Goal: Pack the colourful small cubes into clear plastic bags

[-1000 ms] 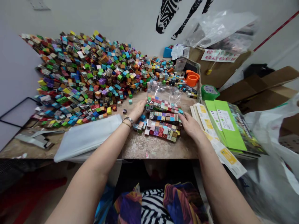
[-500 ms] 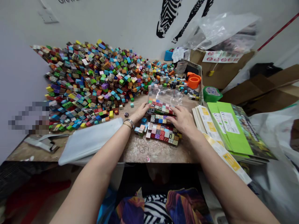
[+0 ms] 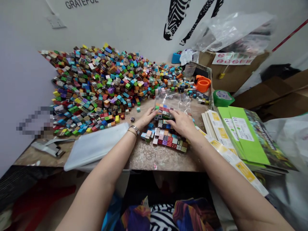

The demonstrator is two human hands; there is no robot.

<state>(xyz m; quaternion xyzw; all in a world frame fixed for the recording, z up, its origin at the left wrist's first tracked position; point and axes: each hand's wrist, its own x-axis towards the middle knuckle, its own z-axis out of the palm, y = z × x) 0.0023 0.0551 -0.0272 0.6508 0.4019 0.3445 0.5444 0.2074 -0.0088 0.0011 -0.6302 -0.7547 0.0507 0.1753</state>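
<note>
Small printed cubes in many colours form a stacked row (image 3: 164, 108) in the middle of the table, between my two hands. My left hand (image 3: 146, 118) holds the row's left end, with its fingertips against the cubes. My right hand (image 3: 182, 123) grips it from the right, index finger on top and thumb lower at the near side. Just beyond the row lies a clear plastic bag (image 3: 179, 98); whether the cubes are partly inside it I cannot tell. Nearer to me lies a flat block of cubes (image 3: 169, 140), with a few loose blue cubes (image 3: 147, 136) at its left.
A large heap of cubes (image 3: 108, 77) covers the back left. Flat plastic bags (image 3: 96, 146) lie front left. Rightward are an orange tape dispenser (image 3: 203, 84), green tape (image 3: 222, 98), green packages (image 3: 243, 131) and label strips (image 3: 245, 170). A cardboard box (image 3: 231, 75) stands behind.
My right hand has slid left over the row of cubes and covers more of it. The left hand stays at the row's left end. The camera view has shifted slightly.
</note>
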